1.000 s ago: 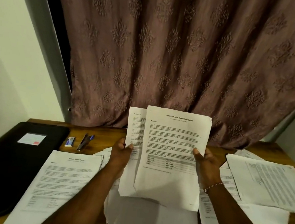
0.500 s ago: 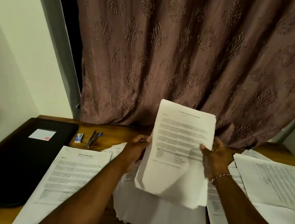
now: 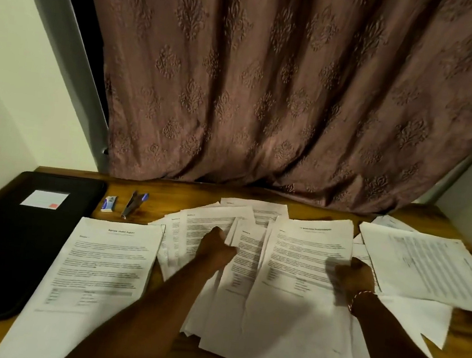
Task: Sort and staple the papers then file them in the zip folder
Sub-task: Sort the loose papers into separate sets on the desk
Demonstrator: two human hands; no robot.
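A heap of printed papers (image 3: 218,224) is spread over the middle of the wooden table (image 3: 169,189). On top lies a titled sheet (image 3: 307,263); my right hand (image 3: 354,276) grips its right edge. My left hand (image 3: 216,248) pinches the left edge of a second sheet (image 3: 245,265) beside it, low over the heap. A sorted stack headed by a report page (image 3: 107,264) lies to the left. The black zip folder (image 3: 15,248) sits shut at the far left. A stapler (image 3: 133,204) rests behind the stack.
A small staple box (image 3: 108,203) lies next to the stapler. Another pile of papers (image 3: 425,265) covers the right side of the table. A patterned curtain (image 3: 268,94) hangs behind the table, with walls on both sides.
Both hands have dropped from chest height to the table, bringing the two held sheets down flat onto the middle heap. The camera view has tilted and shifted slightly.
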